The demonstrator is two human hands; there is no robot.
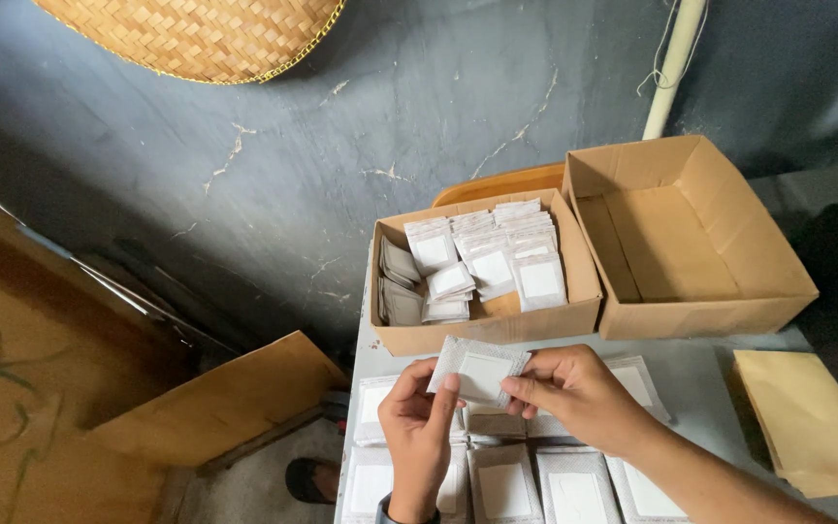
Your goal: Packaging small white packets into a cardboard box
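A: What are the hands doing?
B: The left hand [417, 427] and right hand [579, 393] are both pinching one grey packet [478, 373] between them, just above the laid-out packets [506, 485].
A: Next?
B: Probably placing it; the packet-filled box [487, 330] is sitting just beyond, the empty box [691, 311] farther right.

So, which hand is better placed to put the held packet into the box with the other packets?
Probably the right hand. It pinches the packet at its right edge and lies nearer the filled box. The left hand grips from below, farther back.
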